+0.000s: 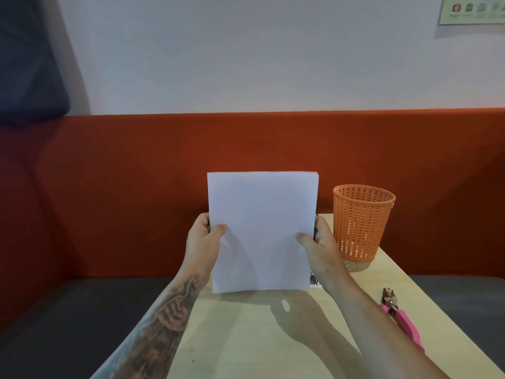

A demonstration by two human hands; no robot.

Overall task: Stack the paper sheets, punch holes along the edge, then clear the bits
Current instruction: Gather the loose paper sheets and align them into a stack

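The left hand (203, 236) is pinching the left edge of the paper sheets (262, 231), thumb lying across the front face and fingers tucked behind where they are not showing. The sheets are being held upright above the near part of the desk (246, 337), their bottom edge hanging just over the wood; whether it is touching the surface is hard to tell. At the top right corner a sliver of a second edge is showing, so the sheets look nearly but not perfectly squared. The right hand (318, 242) is mirroring the left, thumb pressed on the front and fingers wrapped behind the right edge. Behind that hand, toward the far right of the desk, an orange basket (360, 222) is standing upright, well apart from the paper. Nearer, along the right edge of the desk and partly hidden by the right forearm, a pink-handled hole punch (399, 315) is lying untouched. This reads as the stacking step, with the edges being evened up and no holes visible yet. The next move probably calls for tapping the bottom edge on the desk until the sheets are flush, then keeping one hand clamped on the stack while the other is reaching for the punch.
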